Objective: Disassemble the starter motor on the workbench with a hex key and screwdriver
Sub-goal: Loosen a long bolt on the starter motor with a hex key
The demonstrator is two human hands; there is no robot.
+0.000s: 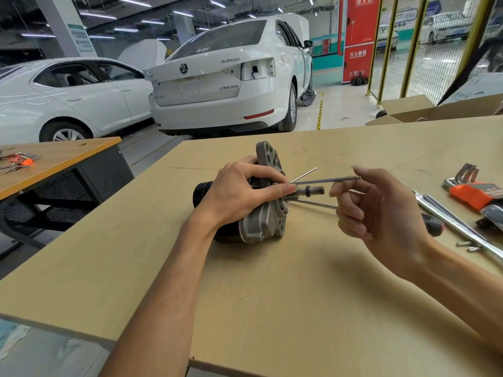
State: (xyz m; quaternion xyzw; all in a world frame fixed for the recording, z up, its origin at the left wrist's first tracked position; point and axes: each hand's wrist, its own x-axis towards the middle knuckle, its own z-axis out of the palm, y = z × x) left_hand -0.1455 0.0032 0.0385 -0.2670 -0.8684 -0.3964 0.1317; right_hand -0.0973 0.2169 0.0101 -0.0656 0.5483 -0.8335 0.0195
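The starter motor, a black cylinder with a grey cast flange, lies on its side in the middle of the workbench. My left hand grips it from above, fingers curled over the housing beside the flange. A short shaft and two thin metal rods stick out of the flange to the right. My right hand holds the far end of the longer rod between thumb and index finger; the index finger is blurred. A screwdriver with a black and red handle lies behind that hand, its shaft reaching the flange.
At the right edge lie a hex key set in an orange holder, long silver hex keys and two small loose screws. A cardboard box stands at the back right. A second bench with tools is on the left.
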